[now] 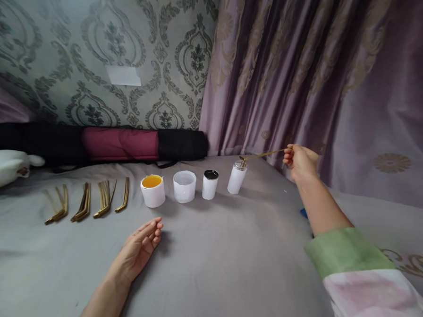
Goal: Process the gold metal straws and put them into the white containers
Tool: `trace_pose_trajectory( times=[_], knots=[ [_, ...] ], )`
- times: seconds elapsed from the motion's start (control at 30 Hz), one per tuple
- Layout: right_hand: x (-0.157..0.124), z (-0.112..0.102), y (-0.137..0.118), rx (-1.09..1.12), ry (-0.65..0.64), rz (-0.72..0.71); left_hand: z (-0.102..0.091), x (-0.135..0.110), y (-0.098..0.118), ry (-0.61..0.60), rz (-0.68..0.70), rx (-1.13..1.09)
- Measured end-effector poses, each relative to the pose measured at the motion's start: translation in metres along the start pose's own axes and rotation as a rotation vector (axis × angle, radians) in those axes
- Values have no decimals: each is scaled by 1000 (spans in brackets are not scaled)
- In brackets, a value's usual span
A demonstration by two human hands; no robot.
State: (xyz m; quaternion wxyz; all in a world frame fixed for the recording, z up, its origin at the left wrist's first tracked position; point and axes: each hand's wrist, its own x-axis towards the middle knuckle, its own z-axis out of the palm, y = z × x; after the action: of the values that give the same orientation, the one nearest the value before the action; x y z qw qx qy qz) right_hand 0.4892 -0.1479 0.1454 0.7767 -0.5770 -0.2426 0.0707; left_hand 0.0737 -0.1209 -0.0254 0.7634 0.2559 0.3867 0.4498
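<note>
Four white cups stand in a row on the grey bedsheet (227, 263). The leftmost cup (153, 190) has a yellow inside, the second cup (184, 186) is white inside, the third cup (210, 184) looks dark inside, and the tall fourth cup (237, 177) stands at the right. My right hand (299, 162) pinches the end of a thin gold spoon (263, 155) whose bowl rests at the tall cup's rim. My left hand (141, 248) lies on the sheet in front of the yellow cup, fingers loosely extended, holding nothing.
Several groups of gold cutlery (85, 203) lie in a row on the sheet to the left of the cups. A black and maroon roll (120, 144) lies along the patterned wall. A white plush toy (3, 166) is at far left. Purple curtains (308, 73) hang behind.
</note>
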Motion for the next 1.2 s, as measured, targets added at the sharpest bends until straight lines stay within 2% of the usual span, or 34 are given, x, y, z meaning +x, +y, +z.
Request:
trace_pose_trajectory(
  times=[0.3, 0.7, 0.97, 1.2],
  knots=[
    [9, 8, -3, -63, 34, -94, -1, 0, 0, -6, 2, -5],
    [19, 21, 7, -171, 48, -143, -1, 2, 0, -13, 3, 7],
    [20, 25, 10, -248, 39, -162, -3, 1, -1, -16, 6, 0],
    [16, 29, 12, -341, -24, -185, -3, 3, -2, 1, 6, -3]
  ],
)
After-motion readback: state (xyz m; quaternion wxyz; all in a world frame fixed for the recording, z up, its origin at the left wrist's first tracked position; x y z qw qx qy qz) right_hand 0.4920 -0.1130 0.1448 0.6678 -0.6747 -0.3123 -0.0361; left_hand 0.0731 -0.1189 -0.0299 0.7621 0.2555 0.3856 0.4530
